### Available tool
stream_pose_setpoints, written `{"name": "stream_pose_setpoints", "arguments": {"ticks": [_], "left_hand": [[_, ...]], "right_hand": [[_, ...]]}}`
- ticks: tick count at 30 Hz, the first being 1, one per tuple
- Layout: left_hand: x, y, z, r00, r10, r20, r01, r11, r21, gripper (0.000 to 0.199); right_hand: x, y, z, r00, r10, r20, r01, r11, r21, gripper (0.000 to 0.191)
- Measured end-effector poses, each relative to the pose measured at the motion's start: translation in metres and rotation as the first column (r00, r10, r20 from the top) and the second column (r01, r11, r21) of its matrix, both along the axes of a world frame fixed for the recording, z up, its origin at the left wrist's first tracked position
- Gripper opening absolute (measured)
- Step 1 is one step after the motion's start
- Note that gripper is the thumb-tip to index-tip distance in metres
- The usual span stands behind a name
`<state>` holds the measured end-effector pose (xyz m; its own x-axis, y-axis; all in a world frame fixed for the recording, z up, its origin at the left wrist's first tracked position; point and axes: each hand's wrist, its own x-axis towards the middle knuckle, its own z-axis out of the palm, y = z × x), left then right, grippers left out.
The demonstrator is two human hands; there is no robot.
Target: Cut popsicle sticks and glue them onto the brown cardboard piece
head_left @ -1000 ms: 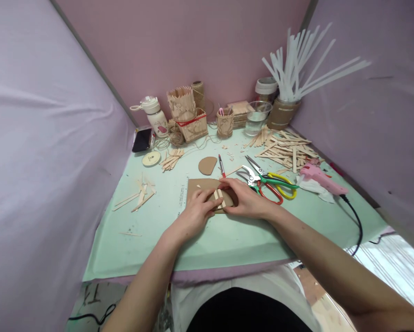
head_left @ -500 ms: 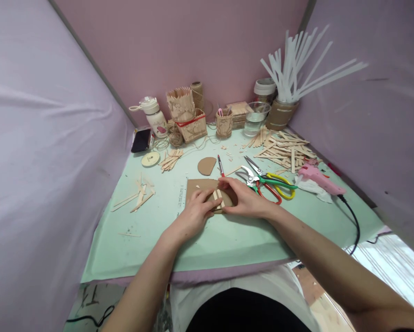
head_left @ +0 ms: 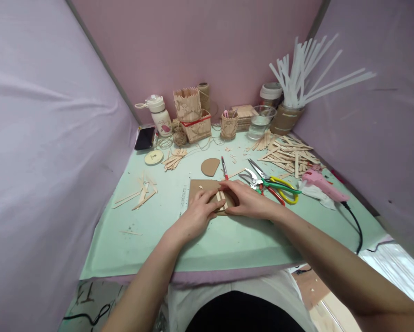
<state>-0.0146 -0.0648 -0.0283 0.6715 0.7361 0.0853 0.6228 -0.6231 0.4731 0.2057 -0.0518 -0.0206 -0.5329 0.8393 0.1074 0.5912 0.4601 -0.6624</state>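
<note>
Clamping pale craft sticks (head_left: 220,197) down with the left hand (head_left: 200,213), clasping the rounded cardboard piece (head_left: 230,201) beneath them with the adjacent right hand (head_left: 249,200). Working over a cardboard sheet (head_left: 195,186), near the middle of the green-covered table (head_left: 151,253), just left of pruning shears (head_left: 252,177), nearer than a cardboard half-disc (head_left: 210,167).

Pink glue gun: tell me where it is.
In the head view, the pink glue gun lies at the right of the table, beside white tissue and the pile of wooden sticks.
</note>
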Motion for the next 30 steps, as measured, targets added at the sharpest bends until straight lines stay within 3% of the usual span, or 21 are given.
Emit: {"name": "stream_pose_setpoints", "arguments": {"ticks": [4, 8, 11, 13, 15, 16, 17, 20, 22, 25, 27, 30], "left_hand": [[-0.001, 0.000, 0.002, 1.000, -0.003, 0.016, 0.003, 1.000, -0.008, 0.048], [-0.008, 0.000, 0.006, 0.998, 0.028, 0.052, -0.025, 0.997, -0.069, 0.068], [-0.012, -0.003, 0.013, 0.979, 0.139, 0.146, -0.121, 0.984, -0.128, 0.073], [-0.010, -0.008, 0.019, 0.901, 0.322, 0.292, -0.268, 0.940, -0.209, 0.059], [-0.002, -0.015, 0.024, 0.723, 0.544, 0.425, -0.386, 0.829, -0.403, 0.038], [0.003, -0.019, 0.026, 0.622, 0.634, 0.459, -0.384, 0.758, -0.527, 0.033], [0.010, -0.024, 0.028, 0.544, 0.694, 0.472, -0.334, 0.695, -0.637, 0.032], [0.029, -0.035, 0.030, 0.430, 0.757, 0.492, -0.096, 0.580, -0.809, 0.036], [0.038, -0.040, 0.028, 0.381, 0.782, 0.493, -0.047, 0.549, -0.835, 0.033], [0.043, -0.043, 0.022, 0.351, 0.797, 0.491, -0.099, 0.553, -0.827, 0.031], [0.042, -0.043, 0.018, 0.348, 0.798, 0.492, -0.137, 0.563, -0.815, 0.030], [0.041, -0.043, 0.014, 0.341, 0.805, 0.485, -0.154, 0.557, -0.816, 0.029]], "right_hand": [[0.000, -0.002, -0.001, 0.999, -0.026, -0.044, 0.025, 0.999, -0.025, 0.073], [0.000, -0.001, -0.003, 0.995, -0.040, -0.092, 0.037, 0.999, -0.041, 0.076], [0.001, -0.003, -0.002, 0.993, -0.058, -0.105, 0.053, 0.997, -0.048, 0.077], [0.001, -0.007, 0.002, 0.991, -0.080, -0.104, 0.080, 0.997, -0.005, 0.077], [-0.001, -0.017, 0.009, 0.989, -0.099, -0.109, 0.108, 0.991, 0.083, 0.077], [-0.003, -0.023, 0.014, 0.988, -0.101, -0.115, 0.116, 0.984, 0.131, 0.077], [-0.005, -0.030, 0.019, 0.987, -0.101, -0.122, 0.121, 0.978, 0.170, 0.077], [-0.013, -0.052, 0.031, 0.991, -0.085, -0.107, 0.109, 0.964, 0.244, 0.076], [-0.015, -0.061, 0.035, 0.994, -0.061, -0.086, 0.081, 0.963, 0.257, 0.076], [-0.003, -0.061, 0.030, 0.995, -0.093, -0.047, 0.101, 0.966, 0.236, 0.092], [0.016, -0.054, 0.020, 0.968, -0.246, 0.043, 0.230, 0.947, 0.225, 0.111], [0.049, -0.040, -0.002, 0.826, -0.503, 0.253, 0.463, 0.863, 0.204, 0.122]]}}
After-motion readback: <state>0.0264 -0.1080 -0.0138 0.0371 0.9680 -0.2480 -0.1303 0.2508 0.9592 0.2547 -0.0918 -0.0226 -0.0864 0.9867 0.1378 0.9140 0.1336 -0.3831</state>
